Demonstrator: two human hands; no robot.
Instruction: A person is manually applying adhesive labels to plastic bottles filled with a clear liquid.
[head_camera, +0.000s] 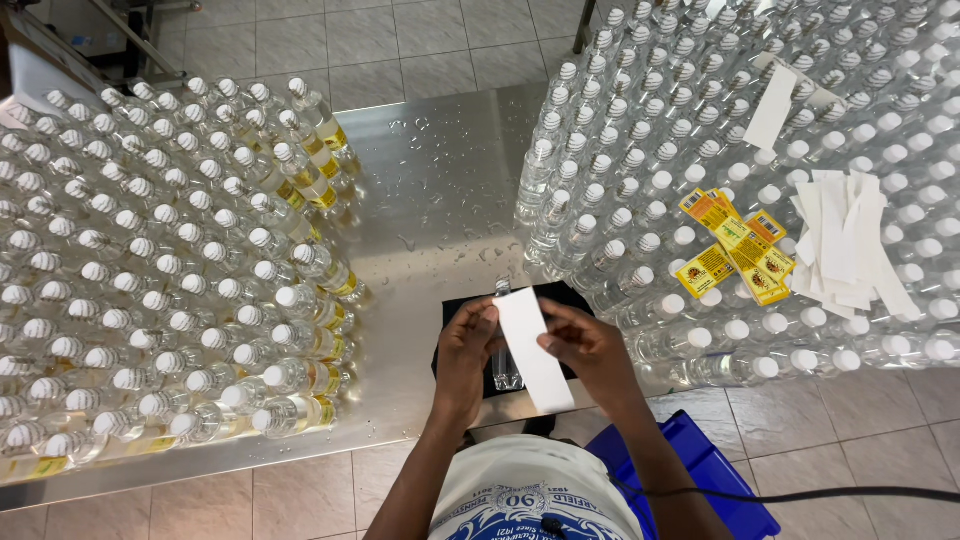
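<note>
My left hand (466, 352) and my right hand (590, 347) together hold a white paper strip (534, 350), pinched at its upper end and right side. Under the strip a clear plastic bottle (505, 368) lies on a black mat (455, 310) on the steel table (440, 190). Yellow labels (738, 256) lie on the bottle caps to the right, beside a pile of white strips (845, 245).
Many clear white-capped bottles stand on the left of the table (150, 270), several with yellow labels along their right edge (320, 190). Another mass of unlabelled bottles (760, 110) fills the right. A blue crate (700, 470) sits on the tiled floor by my right side.
</note>
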